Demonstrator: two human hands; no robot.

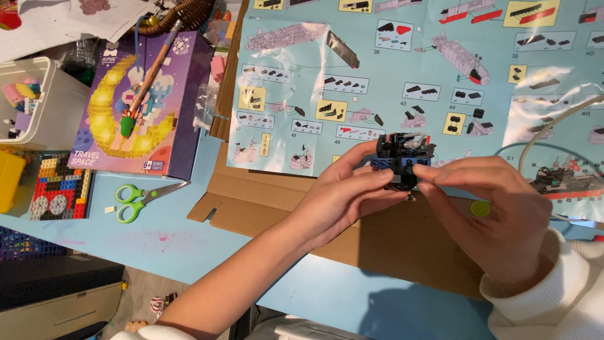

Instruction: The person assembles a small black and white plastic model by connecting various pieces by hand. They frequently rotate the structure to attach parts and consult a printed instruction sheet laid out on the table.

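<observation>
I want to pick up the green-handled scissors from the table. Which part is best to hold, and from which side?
Probably the green handle loops. The scissors lie flat on the blue table, blades closed and pointing right toward the cardboard, loops at the left end. Come from above on the left, where the loops have bare table around them and only a small white piece nearby. Both hands are occupied with the dark brick model.

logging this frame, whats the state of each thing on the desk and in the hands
small black and blue brick model: half built, pinched between both hands
left hand: gripping the model
right hand: gripping the model
instruction sheet: unfolded, lying flat
scissors: closed, lying flat
purple box: closed, pencil resting on it
cardboard: flattened under the hands
</observation>
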